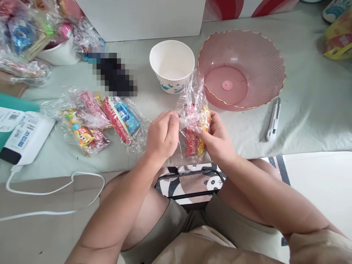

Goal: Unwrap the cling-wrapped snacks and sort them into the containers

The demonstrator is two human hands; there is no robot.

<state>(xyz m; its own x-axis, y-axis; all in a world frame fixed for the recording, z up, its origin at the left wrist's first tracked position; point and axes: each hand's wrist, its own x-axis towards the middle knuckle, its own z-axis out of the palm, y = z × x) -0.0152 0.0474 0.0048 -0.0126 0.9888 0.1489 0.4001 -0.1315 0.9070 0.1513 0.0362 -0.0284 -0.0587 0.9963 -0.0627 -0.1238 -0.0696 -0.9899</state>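
Between my hands, at the front edge of the cloth-covered surface, is a clear plastic bag (190, 143) with red and yellow snack packets inside. My left hand (164, 134) is closed, its thumb and fingers pinching the bag's left side. From the right, my right hand (218, 137) grips the bag by the yellow packet, thumb in front and fingers behind. The bag's loose top stands up in front of a white paper cup (172, 62) with blue print. More clear bags of snacks (82, 124) lie to the left of my left hand.
A pink ribbed bowl (242, 69) with a gold rim stands behind my right hand. Right of it lies a white box cutter (273, 121). A white device (30, 135) with a cable sits at left. Piled bagged snacks (24, 36) fill the back left, beside a white box (148, 18).
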